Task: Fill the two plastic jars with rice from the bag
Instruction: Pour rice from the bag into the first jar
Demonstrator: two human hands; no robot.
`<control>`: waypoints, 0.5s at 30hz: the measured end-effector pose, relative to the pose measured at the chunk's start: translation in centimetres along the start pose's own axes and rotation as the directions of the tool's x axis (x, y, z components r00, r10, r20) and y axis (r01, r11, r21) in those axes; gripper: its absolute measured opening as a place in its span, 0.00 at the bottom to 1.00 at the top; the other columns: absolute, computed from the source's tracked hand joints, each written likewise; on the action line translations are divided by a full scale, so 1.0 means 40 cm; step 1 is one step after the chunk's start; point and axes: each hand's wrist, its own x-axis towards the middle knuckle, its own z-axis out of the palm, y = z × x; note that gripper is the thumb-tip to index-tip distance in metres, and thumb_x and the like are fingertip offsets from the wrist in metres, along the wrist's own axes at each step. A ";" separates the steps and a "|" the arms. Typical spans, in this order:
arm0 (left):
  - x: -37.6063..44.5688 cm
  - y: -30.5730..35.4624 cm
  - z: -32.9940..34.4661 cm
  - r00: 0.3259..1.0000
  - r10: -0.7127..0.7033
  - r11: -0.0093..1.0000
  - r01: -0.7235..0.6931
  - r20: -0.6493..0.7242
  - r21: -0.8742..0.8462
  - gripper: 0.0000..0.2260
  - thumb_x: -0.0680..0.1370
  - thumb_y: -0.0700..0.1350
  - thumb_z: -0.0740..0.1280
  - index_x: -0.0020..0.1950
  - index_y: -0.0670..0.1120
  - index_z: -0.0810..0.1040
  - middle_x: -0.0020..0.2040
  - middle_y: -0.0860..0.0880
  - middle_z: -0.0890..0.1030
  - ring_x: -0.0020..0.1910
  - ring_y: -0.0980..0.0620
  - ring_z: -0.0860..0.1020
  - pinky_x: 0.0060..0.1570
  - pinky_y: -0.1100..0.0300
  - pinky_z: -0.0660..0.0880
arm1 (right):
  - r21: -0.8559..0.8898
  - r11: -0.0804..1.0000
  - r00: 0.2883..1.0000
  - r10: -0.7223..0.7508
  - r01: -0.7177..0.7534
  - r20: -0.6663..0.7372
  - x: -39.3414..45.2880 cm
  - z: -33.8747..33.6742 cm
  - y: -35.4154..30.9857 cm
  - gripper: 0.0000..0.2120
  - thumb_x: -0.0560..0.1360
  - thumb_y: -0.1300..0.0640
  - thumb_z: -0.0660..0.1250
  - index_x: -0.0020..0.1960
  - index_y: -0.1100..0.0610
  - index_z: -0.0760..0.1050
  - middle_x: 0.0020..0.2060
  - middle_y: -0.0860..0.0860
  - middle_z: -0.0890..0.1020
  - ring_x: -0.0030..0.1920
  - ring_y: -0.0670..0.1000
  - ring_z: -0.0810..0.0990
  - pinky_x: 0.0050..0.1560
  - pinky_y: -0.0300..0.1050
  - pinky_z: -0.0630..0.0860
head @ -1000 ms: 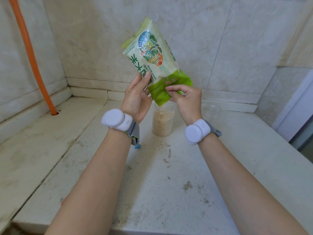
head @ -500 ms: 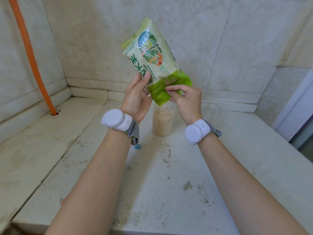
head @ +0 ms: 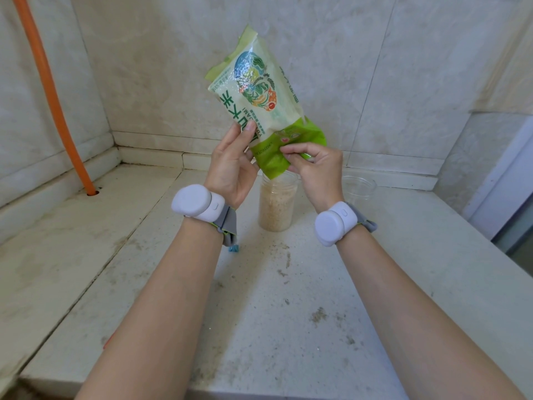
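The bag [head: 256, 102] is upended over the nearer jar [head: 277, 204], its green mouth end pointing down into the rim and its sealed bottom tilted up and away toward the wall. The left hand [head: 232, 166] cups the bag's side from below, fingers wrapped on the printed face, so its grip is closed around the body of the bag. The right hand [head: 315, 168] pinches the crumpled green film near the mouth between thumb and fingertips, steering the opening.

That jar stands on the tabletop [head: 288, 298] and looks mostly full of rice, with a clear band below the rim. The second jar [head: 358, 187] sits just beyond the right wrist, well apart from the bag's mouth, and appears empty.

The bag is thin, glossy film, soft and floppy, and I would judge it slippery where it is smooth. Its weight shifts with the grains, so the upper half is likely the heavy part, and it sags toward whichever side is unsupported. Holding the belly with one hand and pinching the mouth with the other seems the sound way to take it; a pinch alone would let it fold. The jars look light and thin-walled, easy to knock while empty, steadier once loaded. Some grains and dirt speckle the tabletop in front of the jar.
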 end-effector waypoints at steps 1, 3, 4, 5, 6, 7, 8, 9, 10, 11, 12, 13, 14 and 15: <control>0.000 0.000 0.000 1.000 0.001 1.000 -0.001 0.004 0.005 0.10 0.81 0.41 0.58 0.61 0.48 0.74 0.65 0.42 0.74 0.62 0.43 0.73 0.66 0.38 0.68 | 0.000 1.000 1.000 0.000 0.000 -0.001 0.000 0.000 0.000 0.08 0.72 0.70 0.68 0.43 0.59 0.82 0.39 0.48 0.83 0.39 0.42 0.83 0.41 0.36 0.79; 0.000 0.001 0.001 1.000 0.001 1.000 -0.001 0.009 0.012 0.10 0.82 0.41 0.58 0.61 0.48 0.74 0.64 0.43 0.75 0.62 0.43 0.74 0.66 0.38 0.68 | -0.005 1.000 1.000 -0.002 0.002 -0.005 0.000 0.000 0.000 0.08 0.72 0.70 0.68 0.43 0.59 0.82 0.39 0.48 0.83 0.39 0.42 0.83 0.41 0.36 0.79; 0.000 0.001 0.000 1.000 0.001 1.000 -0.001 0.010 0.013 0.10 0.82 0.41 0.58 0.61 0.48 0.74 0.64 0.43 0.75 0.62 0.43 0.74 0.66 0.38 0.67 | -0.008 1.000 1.000 -0.003 0.002 -0.006 0.000 0.000 -0.001 0.08 0.72 0.69 0.69 0.43 0.59 0.82 0.38 0.48 0.83 0.39 0.42 0.83 0.41 0.36 0.79; 0.000 0.000 0.000 1.000 0.001 1.000 -0.001 0.011 0.014 0.10 0.82 0.41 0.58 0.61 0.48 0.74 0.64 0.43 0.75 0.62 0.43 0.74 0.66 0.38 0.67 | -0.010 1.000 1.000 -0.002 0.002 -0.007 0.000 0.000 -0.001 0.08 0.72 0.69 0.69 0.43 0.59 0.82 0.38 0.48 0.83 0.39 0.43 0.83 0.41 0.36 0.79; 0.000 0.000 0.000 1.000 0.001 1.000 -0.001 0.012 0.014 0.10 0.82 0.41 0.58 0.61 0.48 0.74 0.64 0.43 0.75 0.62 0.43 0.74 0.67 0.38 0.66 | -0.011 1.000 1.000 -0.001 0.001 -0.008 0.000 0.000 0.000 0.08 0.72 0.69 0.69 0.43 0.59 0.82 0.38 0.48 0.83 0.39 0.43 0.83 0.41 0.37 0.79; 0.000 0.000 0.000 1.000 0.000 1.000 -0.001 0.012 0.013 0.10 0.82 0.41 0.58 0.61 0.48 0.74 0.65 0.43 0.75 0.63 0.43 0.73 0.67 0.38 0.66 | -0.012 1.000 1.000 0.002 -0.002 -0.008 0.000 0.000 0.001 0.08 0.72 0.69 0.69 0.43 0.59 0.82 0.38 0.48 0.84 0.39 0.43 0.84 0.41 0.37 0.80; 0.000 0.000 0.000 1.000 0.000 1.000 0.000 0.012 0.010 0.10 0.82 0.41 0.58 0.61 0.48 0.74 0.65 0.43 0.74 0.63 0.43 0.73 0.67 0.38 0.66 | -0.015 1.000 1.000 0.004 -0.004 -0.007 0.000 0.000 0.000 0.08 0.72 0.69 0.68 0.42 0.58 0.82 0.38 0.48 0.84 0.39 0.43 0.84 0.41 0.37 0.80; 0.000 -0.001 0.000 1.000 0.000 1.000 0.000 0.011 0.005 0.10 0.82 0.41 0.58 0.61 0.48 0.74 0.65 0.43 0.74 0.63 0.43 0.73 0.67 0.38 0.66 | -0.018 1.000 1.000 0.003 -0.003 -0.006 0.001 0.000 0.000 0.08 0.72 0.69 0.69 0.42 0.58 0.82 0.38 0.48 0.84 0.39 0.43 0.84 0.41 0.37 0.80; 0.001 -0.001 0.000 1.000 0.001 1.000 -0.001 0.010 -0.001 0.10 0.82 0.41 0.58 0.61 0.48 0.74 0.64 0.43 0.75 0.63 0.43 0.73 0.67 0.38 0.66 | -0.019 1.000 1.000 0.000 0.000 -0.007 0.002 0.000 -0.001 0.09 0.72 0.69 0.69 0.41 0.57 0.82 0.38 0.47 0.84 0.39 0.43 0.84 0.41 0.37 0.80; 0.001 -0.003 0.001 1.000 0.002 1.000 -0.002 0.008 -0.012 0.10 0.82 0.41 0.58 0.61 0.47 0.74 0.63 0.44 0.75 0.63 0.43 0.73 0.67 0.38 0.66 | -0.018 1.000 1.000 -0.004 0.004 -0.006 0.003 0.000 -0.001 0.09 0.71 0.69 0.69 0.40 0.57 0.82 0.38 0.47 0.84 0.40 0.44 0.84 0.42 0.38 0.80; 0.001 -0.004 0.002 1.000 0.005 1.000 -0.005 0.006 -0.027 0.10 0.82 0.41 0.58 0.61 0.47 0.74 0.62 0.44 0.76 0.63 0.43 0.73 0.67 0.38 0.66 | -0.017 1.000 1.000 -0.006 0.006 -0.006 0.004 -0.001 -0.002 0.09 0.71 0.69 0.69 0.40 0.57 0.82 0.38 0.47 0.84 0.40 0.44 0.84 0.42 0.39 0.80; 0.001 -0.007 0.003 1.000 0.007 0.999 -0.007 0.005 -0.044 0.10 0.82 0.41 0.58 0.60 0.47 0.74 0.61 0.44 0.77 0.63 0.42 0.73 0.67 0.37 0.65 | -0.014 1.000 1.000 -0.006 0.005 -0.006 0.005 -0.002 -0.002 0.10 0.71 0.69 0.68 0.40 0.56 0.82 0.38 0.47 0.84 0.40 0.45 0.84 0.42 0.39 0.80; 0.001 -0.009 0.005 1.000 0.011 0.998 -0.011 0.005 -0.056 0.10 0.82 0.40 0.58 0.60 0.47 0.75 0.61 0.44 0.77 0.63 0.42 0.73 0.68 0.37 0.65 | -0.009 1.000 1.000 -0.005 0.005 -0.006 0.007 -0.003 -0.004 0.10 0.71 0.70 0.68 0.40 0.57 0.82 0.38 0.48 0.84 0.41 0.45 0.84 0.43 0.40 0.80; 0.000 -0.013 0.006 1.000 0.012 0.998 -0.012 0.005 -0.065 0.10 0.82 0.40 0.58 0.60 0.47 0.75 0.60 0.44 0.77 0.63 0.42 0.73 0.68 0.37 0.64 | -0.004 1.000 1.000 -0.004 0.004 -0.007 0.008 -0.004 -0.003 0.10 0.71 0.70 0.68 0.40 0.57 0.82 0.39 0.48 0.84 0.41 0.46 0.84 0.43 0.40 0.80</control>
